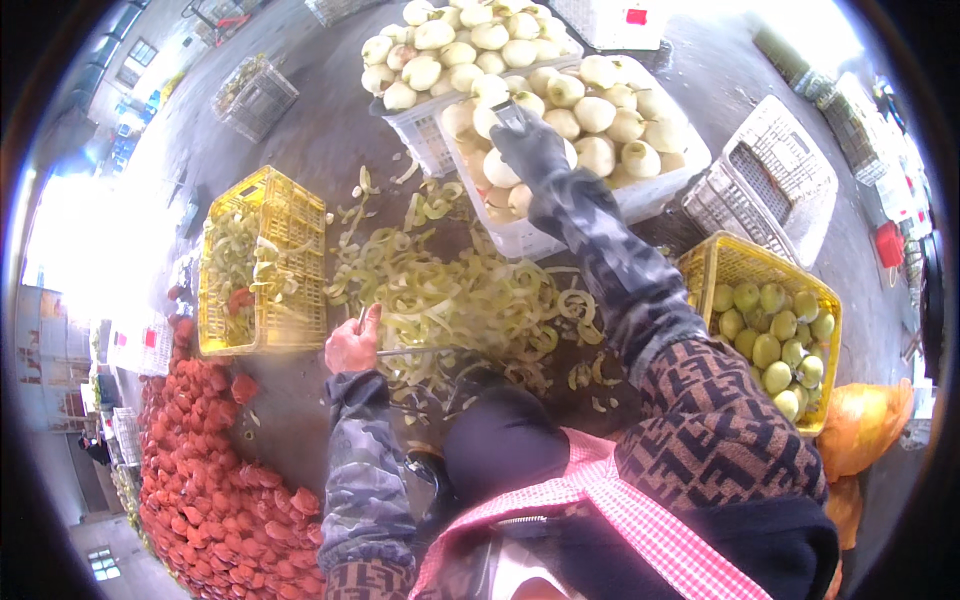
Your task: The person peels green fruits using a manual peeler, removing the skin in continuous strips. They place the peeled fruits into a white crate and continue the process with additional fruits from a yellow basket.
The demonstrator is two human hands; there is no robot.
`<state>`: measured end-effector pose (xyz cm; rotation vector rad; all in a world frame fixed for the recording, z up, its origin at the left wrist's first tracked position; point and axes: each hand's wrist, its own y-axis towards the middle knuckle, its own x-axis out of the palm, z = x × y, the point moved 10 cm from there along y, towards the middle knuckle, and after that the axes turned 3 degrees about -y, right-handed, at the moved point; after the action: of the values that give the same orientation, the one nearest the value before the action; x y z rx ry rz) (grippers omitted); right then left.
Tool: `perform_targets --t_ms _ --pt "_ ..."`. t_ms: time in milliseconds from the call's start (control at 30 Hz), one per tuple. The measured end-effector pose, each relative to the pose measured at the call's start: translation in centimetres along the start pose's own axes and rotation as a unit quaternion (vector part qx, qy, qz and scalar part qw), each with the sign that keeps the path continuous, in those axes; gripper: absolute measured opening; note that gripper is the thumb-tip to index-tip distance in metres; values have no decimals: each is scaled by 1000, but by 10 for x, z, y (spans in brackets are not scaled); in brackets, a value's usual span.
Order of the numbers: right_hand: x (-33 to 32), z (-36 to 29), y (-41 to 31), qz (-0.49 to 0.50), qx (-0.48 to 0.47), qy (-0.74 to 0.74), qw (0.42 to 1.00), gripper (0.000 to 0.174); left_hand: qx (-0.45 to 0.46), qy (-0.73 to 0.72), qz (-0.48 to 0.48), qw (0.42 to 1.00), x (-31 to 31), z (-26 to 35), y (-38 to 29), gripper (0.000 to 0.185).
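My right hand [529,146], in a dark grey glove, reaches over a translucent plastic tub [517,244] heaped with peeled, whitish round fruits [596,114]. It grips a small hand tool with a metal head [510,112], which looks like a peeler. My bare left hand [352,346] is closed around a thin metal piece [362,321] that shows beside the thumb. A slim metal rod [416,351] runs rightward from this hand; whether both are one piece I cannot tell. Long green peel strips [442,292] cover the floor between my hands.
On the left, a yellow crate [289,330] holds peelings, beside a big heap of red bundles [217,465]. Another yellow crate [831,352] at right contains unpeeled green fruits [766,349]. White crates [806,176] stand behind it. A second tub [420,135] of peeled fruits sits farther back.
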<state>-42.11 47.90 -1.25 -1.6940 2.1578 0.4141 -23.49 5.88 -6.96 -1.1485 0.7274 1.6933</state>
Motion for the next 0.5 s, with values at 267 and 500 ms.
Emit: perform_targets --t_ms 267,500 --pt "-142 200 -213 77 88 158 980 29 11 -8 -18 1000 35 -38 28 69" --pt "-346 364 -350 313 292 80 900 27 8 -136 -29 990 49 -87 69 42"
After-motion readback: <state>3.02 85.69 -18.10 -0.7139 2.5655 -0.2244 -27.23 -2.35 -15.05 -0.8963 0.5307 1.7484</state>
